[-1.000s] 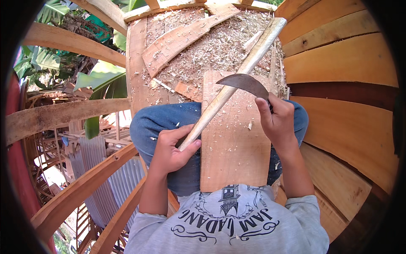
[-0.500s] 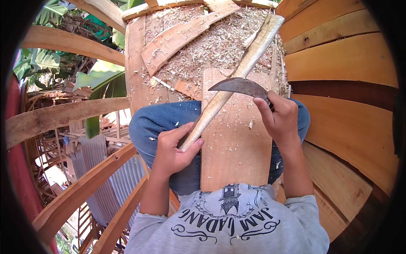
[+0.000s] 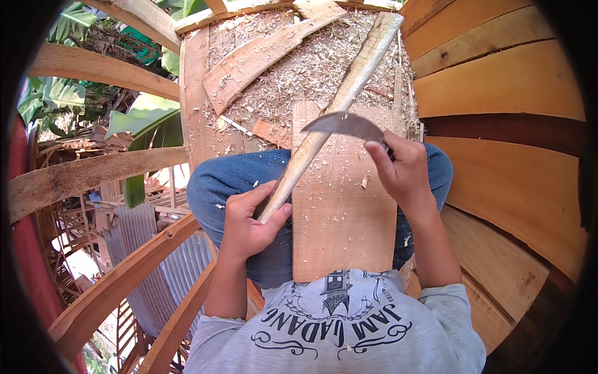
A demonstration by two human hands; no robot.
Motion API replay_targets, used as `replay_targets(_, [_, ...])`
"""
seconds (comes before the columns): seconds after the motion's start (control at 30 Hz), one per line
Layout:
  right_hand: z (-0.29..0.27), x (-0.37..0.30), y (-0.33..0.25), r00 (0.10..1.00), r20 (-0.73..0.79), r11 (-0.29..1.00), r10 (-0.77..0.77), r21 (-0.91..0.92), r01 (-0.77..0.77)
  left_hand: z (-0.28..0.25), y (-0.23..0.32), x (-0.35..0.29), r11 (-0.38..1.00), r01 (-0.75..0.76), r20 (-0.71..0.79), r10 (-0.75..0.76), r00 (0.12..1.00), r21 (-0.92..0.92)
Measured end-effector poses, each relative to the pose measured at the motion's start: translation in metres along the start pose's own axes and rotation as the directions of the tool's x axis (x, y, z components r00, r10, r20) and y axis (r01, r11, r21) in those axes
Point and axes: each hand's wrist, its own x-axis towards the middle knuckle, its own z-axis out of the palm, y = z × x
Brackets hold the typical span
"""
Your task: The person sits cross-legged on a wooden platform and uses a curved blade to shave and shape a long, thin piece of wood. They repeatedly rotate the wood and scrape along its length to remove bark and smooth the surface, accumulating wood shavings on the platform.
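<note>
My left hand [image 3: 254,217] is closed round the near end of a long, pale wooden stick [image 3: 309,148] with a darker strip along one side. The stick slants away to the upper right, over a flat board [image 3: 346,215] lying across my lap. Gripped in my right hand [image 3: 402,165] is a sickle-like curved knife [image 3: 349,125]; its handle is mostly hidden by my fingers. The dark blade points left and crosses over the stick near its middle. Whether the edge touches the wood I cannot tell.
Wood shavings [image 3: 274,81] cover the plank floor ahead, where a larger wood offcut [image 3: 249,65] and a small wood piece [image 3: 271,133] lie. Wooden plank walling [image 3: 498,81] rises at the right. At the left are open railing slats [image 3: 99,168], with corrugated sheets [image 3: 140,230] below.
The stick, the knife and both hands have shifted slightly left in the picture, as has the whole scene a little. Both grips look the same.
</note>
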Motion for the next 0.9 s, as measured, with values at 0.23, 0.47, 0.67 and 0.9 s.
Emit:
replay_targets(0.23, [-0.004,-0.002,-0.004,0.998,0.059,0.999,-0.014,0.054,0.011,-0.001,0.001,0.003,1.0,-0.01,0.022,0.011,1.0,-0.003])
replay_targets(0.47, [0.006,-0.01,-0.011,0.988,0.091,0.991,-0.122,0.072,0.116,-0.001,0.002,0.003,1.0,0.005,0.044,-0.005,0.999,0.009])
replay_targets(0.67, [-0.006,0.01,0.005,0.989,0.027,0.978,0.144,0.148,-0.147,0.0,0.0,0.004,1.0,0.019,0.022,-0.02,1.0,0.019])
replay_targets(0.9, [-0.017,0.026,0.014,0.997,0.046,0.996,0.057,0.06,-0.059,0.002,0.001,0.003,0.999,0.044,0.007,-0.044,0.999,-0.019])
